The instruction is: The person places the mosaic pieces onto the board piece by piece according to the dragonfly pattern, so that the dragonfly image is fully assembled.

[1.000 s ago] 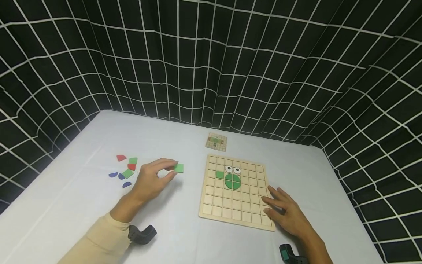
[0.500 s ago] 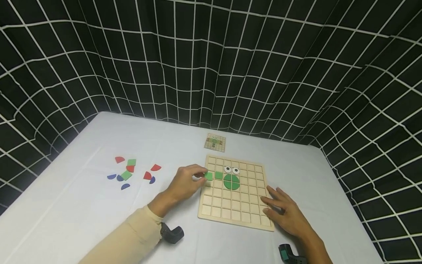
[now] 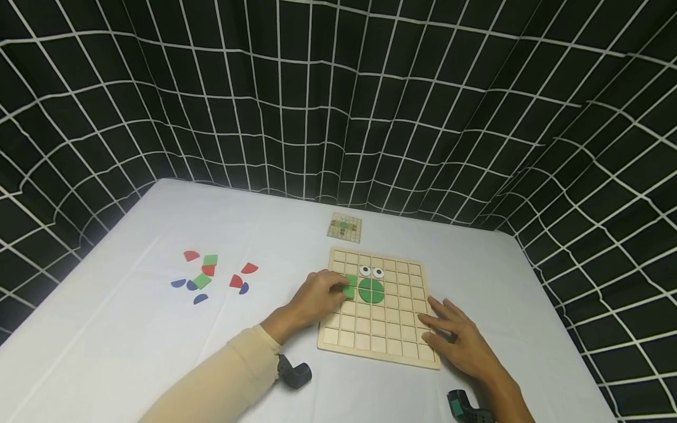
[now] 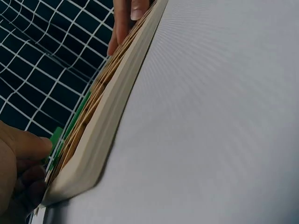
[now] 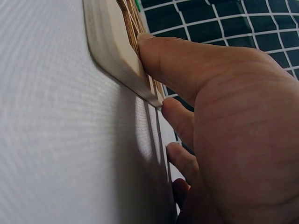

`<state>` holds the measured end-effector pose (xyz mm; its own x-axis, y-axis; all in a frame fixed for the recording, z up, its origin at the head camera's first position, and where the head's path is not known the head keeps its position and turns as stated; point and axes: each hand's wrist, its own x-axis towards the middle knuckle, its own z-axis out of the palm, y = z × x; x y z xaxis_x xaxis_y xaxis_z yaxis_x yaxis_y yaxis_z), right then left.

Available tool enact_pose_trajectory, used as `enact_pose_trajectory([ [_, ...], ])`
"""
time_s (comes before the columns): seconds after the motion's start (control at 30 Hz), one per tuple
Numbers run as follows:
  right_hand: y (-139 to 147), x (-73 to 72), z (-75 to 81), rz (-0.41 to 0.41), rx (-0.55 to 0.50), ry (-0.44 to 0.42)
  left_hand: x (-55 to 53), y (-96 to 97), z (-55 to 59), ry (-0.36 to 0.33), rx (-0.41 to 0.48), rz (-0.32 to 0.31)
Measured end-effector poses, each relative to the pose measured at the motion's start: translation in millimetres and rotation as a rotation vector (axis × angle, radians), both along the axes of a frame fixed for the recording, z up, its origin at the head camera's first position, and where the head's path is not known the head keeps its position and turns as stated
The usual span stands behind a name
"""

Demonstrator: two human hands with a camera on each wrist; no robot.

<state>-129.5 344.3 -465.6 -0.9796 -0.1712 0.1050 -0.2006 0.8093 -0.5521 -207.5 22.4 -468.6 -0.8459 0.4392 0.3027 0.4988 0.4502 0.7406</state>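
My left hand point(image 3: 317, 298) is over the left part of the wooden grid board point(image 3: 378, 338), pinching a green square tile point(image 3: 348, 292) between thumb and fingers. In the left wrist view the green tile point(image 4: 55, 137) shows at the thumb tip, close over the board. Just above it in the head view, another green square point(image 3: 351, 279) sits in a cell. A green circle of quarter pieces point(image 3: 372, 291) and two round eye pieces point(image 3: 371, 272) lie on the board. My right hand point(image 3: 457, 338) rests at the board's right edge, fingers spread; its thumb touches the board in the right wrist view.
Loose pieces lie on the white table point(image 3: 132, 329) to the left: green squares point(image 3: 210, 259), red quarter pieces point(image 3: 236, 281) and blue half-round pieces point(image 3: 200, 298). A small picture card point(image 3: 345, 227) lies behind the board. A black curtain with white grid lines point(image 3: 296, 94) surrounds the table.
My left hand has carried the green square tile right, from beside the loose pieces to the board, just below the placed green square. The right hand has stayed at the board's edge.
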Motion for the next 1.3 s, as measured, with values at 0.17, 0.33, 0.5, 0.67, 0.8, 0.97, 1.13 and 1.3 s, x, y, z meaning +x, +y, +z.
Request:
enact_pose_trajectory([
  [0.17, -0.1, -0.3, 0.5, 0.003, -0.003, -0.002, -2.7, 4.2, -2.0, 0.004, -0.067, 0.002],
  [0.33, -0.6, -0.2, 1.0, -0.001, -0.004, -0.005, -2.2, 5.3, -2.5, 0.022, -0.084, 0.005],
  [0.5, -1.0, 0.6, 1.2, -0.017, 0.0, -0.018, 1.0, 2.5, 0.4, 0.029, -0.054, 0.018],
  [0.67, -1.6, 1.4, 1.1, -0.018, 0.001, -0.019, 4.9, -6.6, 9.5, 0.091, 0.024, 0.058],
  [0.8, -1.6, 1.0, 1.5, -0.013, -0.008, -0.011, 7.9, -18.1, 19.8, 0.166, 0.086, 0.101],
  [0.97, -0.9, 0.4, 0.4, -0.004, -0.01, -0.004, 10.4, -35.7, 31.1, 0.271, 0.1, 0.125],
  [1.13, -0.6, 0.7, -1.1, -0.001, -0.016, -0.005, 11.9, -54.0, 37.4, 0.332, 0.106, 0.158],
  [1.3, -1.0, 1.2, -0.8, -0.007, -0.01, -0.003, 11.5, -76.2, 41.9, 0.4, 0.129, 0.206],
])
